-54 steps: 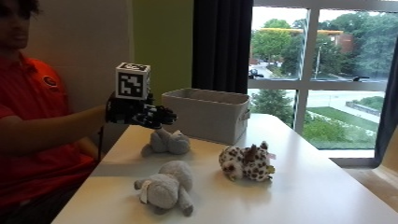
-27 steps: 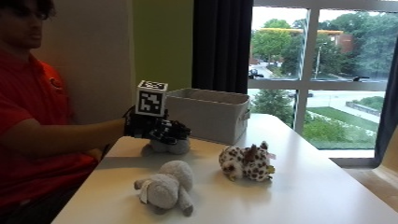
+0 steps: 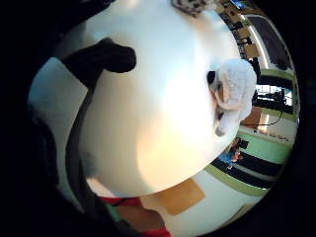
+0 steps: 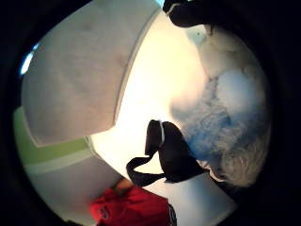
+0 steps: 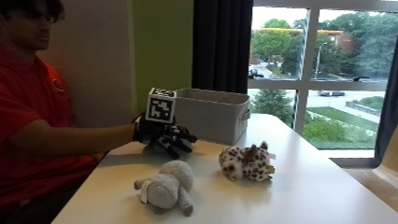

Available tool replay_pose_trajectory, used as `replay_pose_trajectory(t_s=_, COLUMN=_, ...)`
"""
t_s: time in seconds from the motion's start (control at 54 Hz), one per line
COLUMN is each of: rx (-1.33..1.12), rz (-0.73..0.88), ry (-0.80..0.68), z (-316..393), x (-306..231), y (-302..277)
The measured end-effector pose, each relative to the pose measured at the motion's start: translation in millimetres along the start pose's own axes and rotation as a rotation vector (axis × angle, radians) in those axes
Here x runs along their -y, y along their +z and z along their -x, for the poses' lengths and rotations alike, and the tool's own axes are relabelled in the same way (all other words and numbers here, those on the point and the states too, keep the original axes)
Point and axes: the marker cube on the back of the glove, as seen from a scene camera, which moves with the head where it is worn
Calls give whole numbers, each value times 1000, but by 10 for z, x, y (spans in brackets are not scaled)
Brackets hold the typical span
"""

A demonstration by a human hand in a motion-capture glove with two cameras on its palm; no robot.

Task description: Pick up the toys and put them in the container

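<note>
My gloved right hand [image 5: 165, 138] is down on a grey plush toy [image 4: 230, 117] that lies on the white table [image 5: 298, 196] in front of the grey fabric container [image 5: 209, 115]. Its fingers curl over the toy and the thumb [image 4: 170, 151] lies against its fur. The outside view hides most of the toy under the hand. A white lamb toy [image 5: 165, 188] lies near the table's front edge. Right of the lamb stands a spotted brown-and-white toy [image 5: 247, 162]. The lamb [image 3: 236, 93] also shows in the little finger side view.
The container [image 4: 80, 75] stands open-topped just behind the hand, near the wall. The person's bare forearm [image 5: 74, 140] reaches in from the left. A large window lies beyond the table's far side.
The hand came forward from the air beside the container and dropped onto the grey toy, now covering it. The lamb and the spotted toy have not moved.
</note>
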Motion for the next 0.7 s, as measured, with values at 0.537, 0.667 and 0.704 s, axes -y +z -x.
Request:
replay_pose_trajectory(t_s=0.537, rx=-289, rz=-229, ry=-52, z=64, x=163, y=33)
replay_pose_trajectory(t_s=0.667, rx=-185, rz=-285, ry=-9, z=52, x=272, y=-10)
replay_pose_trajectory(t_s=0.704, rx=-174, rz=-292, ry=-18, z=19, x=293, y=-30)
